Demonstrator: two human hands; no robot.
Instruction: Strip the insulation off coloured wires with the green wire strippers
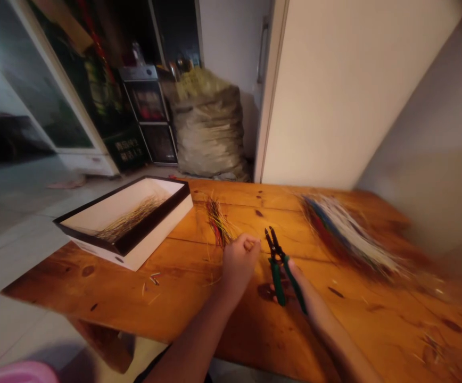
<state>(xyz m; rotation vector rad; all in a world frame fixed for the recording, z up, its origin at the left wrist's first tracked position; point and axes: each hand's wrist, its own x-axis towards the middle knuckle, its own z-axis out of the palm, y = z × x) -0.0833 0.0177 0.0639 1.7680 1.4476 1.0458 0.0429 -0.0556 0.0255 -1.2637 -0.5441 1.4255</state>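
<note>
Left hand (239,264) grip pinched together on something too small to tell, right hand (295,290) grip clamped on open green-handled wire strippers (278,279), cut wire bits (154,278) on the counter (75,282), small wire bunch (218,223) beside them, wires in a white box (135,251), large coloured wire pile (346,234) further right.

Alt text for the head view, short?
Two bare hands work over a wooden table: the right hand holds green-handled wire strippers, and the left hand is closed beside them. Bundles of coloured wires lie on the table; thin wires lie in an open white box.
</note>
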